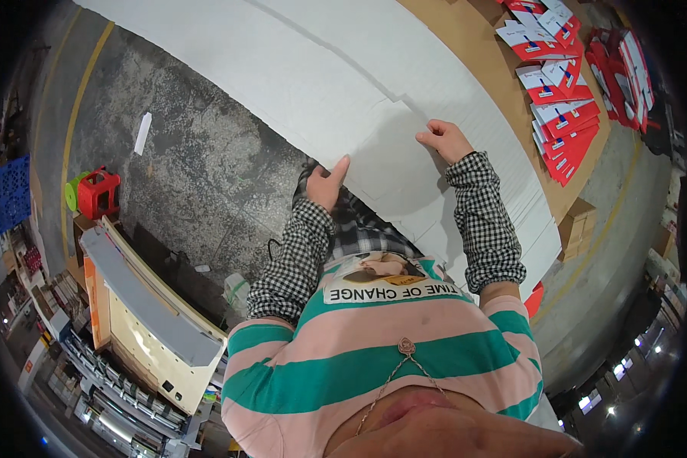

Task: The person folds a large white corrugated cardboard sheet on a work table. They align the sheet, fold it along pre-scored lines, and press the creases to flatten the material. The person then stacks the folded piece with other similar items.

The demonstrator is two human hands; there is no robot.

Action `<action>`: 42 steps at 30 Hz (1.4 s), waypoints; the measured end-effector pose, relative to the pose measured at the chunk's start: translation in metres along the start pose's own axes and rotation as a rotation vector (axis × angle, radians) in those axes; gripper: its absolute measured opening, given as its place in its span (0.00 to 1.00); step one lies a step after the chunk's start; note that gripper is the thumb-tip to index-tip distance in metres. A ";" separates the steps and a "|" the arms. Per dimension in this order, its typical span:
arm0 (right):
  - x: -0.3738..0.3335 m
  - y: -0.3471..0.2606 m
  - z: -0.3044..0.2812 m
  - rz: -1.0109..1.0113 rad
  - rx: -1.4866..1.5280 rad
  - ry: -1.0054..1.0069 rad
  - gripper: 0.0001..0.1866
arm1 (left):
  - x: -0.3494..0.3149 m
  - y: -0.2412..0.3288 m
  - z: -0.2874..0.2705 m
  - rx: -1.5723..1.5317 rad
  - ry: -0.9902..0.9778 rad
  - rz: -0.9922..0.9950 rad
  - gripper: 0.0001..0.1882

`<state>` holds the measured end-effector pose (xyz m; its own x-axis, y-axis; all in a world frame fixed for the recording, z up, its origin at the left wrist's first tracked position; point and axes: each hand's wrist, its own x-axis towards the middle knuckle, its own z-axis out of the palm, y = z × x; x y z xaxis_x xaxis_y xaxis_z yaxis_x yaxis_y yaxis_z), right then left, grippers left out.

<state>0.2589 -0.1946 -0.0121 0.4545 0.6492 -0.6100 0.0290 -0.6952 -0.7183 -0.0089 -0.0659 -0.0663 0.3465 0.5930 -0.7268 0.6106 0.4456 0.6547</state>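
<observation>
Long white sheets point(313, 84), flat and seamed, lie in front of me. At their near left edge is my left hand point(327, 185). Its thumb points up along the edge, and the other fingers are mostly hidden, so a grip on the sheet cannot be made out. Over the sheets, further right, my right hand point(446, 141) is closed, its fingers curled and thumb close to them. Whatever it may pinch is hidden. A shadow falls on the white surface between the hands. Checked sleeve covers point(482, 217) are on both forearms.
Brown board point(466, 30) borders the sheets on the right, with red-and-white printed pieces point(561, 114) fanned over it. More red pieces point(622, 76) sit beyond. A cardboard box point(578, 229) stands at right. Left are a red stool point(99, 192), a paper strip point(143, 133) and a grey-topped machine point(149, 294).
</observation>
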 end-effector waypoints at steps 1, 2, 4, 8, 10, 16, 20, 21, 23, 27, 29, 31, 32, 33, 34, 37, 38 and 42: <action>0.001 0.002 0.000 -0.001 -0.010 0.011 0.17 | -0.001 -0.002 0.000 -0.010 -0.020 0.012 0.41; 0.002 0.007 -0.001 0.003 -0.017 0.027 0.18 | -0.010 0.014 -0.001 -0.016 -0.045 0.023 0.41; 0.001 0.007 0.000 0.022 -0.025 0.052 0.17 | -0.014 0.019 -0.002 0.013 -0.056 0.040 0.40; -0.008 0.002 0.003 0.085 -0.046 0.114 0.16 | -0.011 0.018 -0.003 0.132 -0.060 0.035 0.39; -0.012 0.003 0.005 0.107 -0.076 0.139 0.18 | -0.014 0.023 -0.003 0.154 -0.083 0.024 0.38; -0.024 -0.017 0.012 0.095 -0.131 0.194 0.20 | -0.009 0.013 -0.003 0.141 -0.098 0.091 0.36; -0.020 -0.002 0.015 0.099 -0.135 0.209 0.18 | -0.011 0.016 -0.002 0.131 -0.109 0.127 0.34; -0.020 -0.002 0.015 0.109 -0.131 0.208 0.18 | -0.013 0.018 -0.002 0.126 -0.114 0.130 0.34; -0.020 -0.009 0.016 0.105 -0.178 0.230 0.18 | -0.013 0.018 0.000 0.132 -0.091 0.127 0.33; -0.024 -0.012 0.026 0.104 -0.228 0.291 0.18 | -0.022 0.019 0.004 0.048 -0.050 0.154 0.31; -0.023 -0.001 0.023 0.047 -0.246 0.311 0.19 | -0.025 0.025 0.002 0.103 -0.021 0.122 0.30; -0.022 0.008 0.018 0.021 -0.190 0.290 0.19 | -0.022 0.020 0.006 0.133 0.024 0.143 0.31; -0.022 0.009 0.015 0.027 -0.125 0.255 0.18 | -0.022 0.017 0.008 0.145 0.051 0.146 0.31; -0.022 0.010 0.014 0.033 -0.059 0.220 0.18 | -0.021 0.014 0.010 0.158 0.078 0.148 0.31; -0.022 0.010 0.015 0.022 -0.054 0.217 0.16 | -0.021 0.011 0.012 0.172 0.104 0.151 0.31; -0.023 0.005 0.017 0.001 -0.069 0.215 0.14 | -0.025 0.013 0.016 0.104 0.119 0.157 0.32; -0.023 0.006 0.017 -0.003 -0.094 0.214 0.14 | -0.025 0.014 0.017 0.116 0.129 0.138 0.32; -0.019 0.010 0.019 0.019 -0.048 0.221 0.15 | -0.028 0.019 0.018 0.147 0.147 0.080 0.33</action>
<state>0.2338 -0.2084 -0.0141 0.6388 0.5561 -0.5316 0.0582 -0.7239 -0.6874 0.0058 -0.0859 -0.0373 0.2968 0.7190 -0.6285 0.6864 0.2969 0.6638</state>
